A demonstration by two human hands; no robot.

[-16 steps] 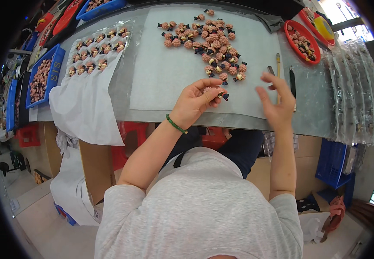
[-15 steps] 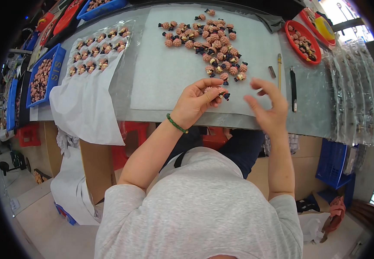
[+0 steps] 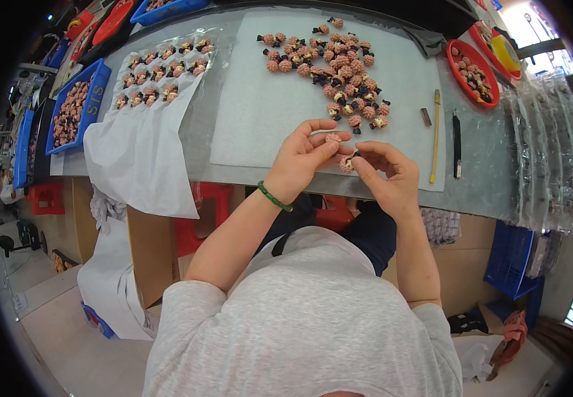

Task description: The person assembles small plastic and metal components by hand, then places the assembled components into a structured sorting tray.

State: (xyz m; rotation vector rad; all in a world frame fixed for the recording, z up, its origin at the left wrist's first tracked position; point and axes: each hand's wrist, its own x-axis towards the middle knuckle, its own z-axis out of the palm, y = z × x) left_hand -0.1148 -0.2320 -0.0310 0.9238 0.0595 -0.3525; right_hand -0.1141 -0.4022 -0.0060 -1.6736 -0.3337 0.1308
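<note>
Small figurines with knobbly pink heads and dark blue parts lie in a loose pile point(image 3: 347, 69) on a white foam sheet point(image 3: 253, 135). At the sheet's near edge my left hand point(image 3: 300, 161) is closed on a pink-headed figurine point(image 3: 332, 137), partly covered by the fingers. Close beside it, my right hand point(image 3: 392, 180) pinches another figurine point(image 3: 347, 164) between thumb and fingers, its pale face and dark part showing. The two hands almost meet, just in front of the pile.
Rows of figurines point(image 3: 169, 71) lie on white paper at the left, beside a blue bin point(image 3: 94, 99) of more. To the right are a yellow stick point(image 3: 435, 139), a black pen-like tool point(image 3: 457, 142), a red bowl point(image 3: 493, 99) of figurines and stacked clear plastic trays point(image 3: 548, 152).
My right hand has come in from the right, closed from spread fingers, and now holds a figurine beside my left hand. The whole view has shifted slightly.
</note>
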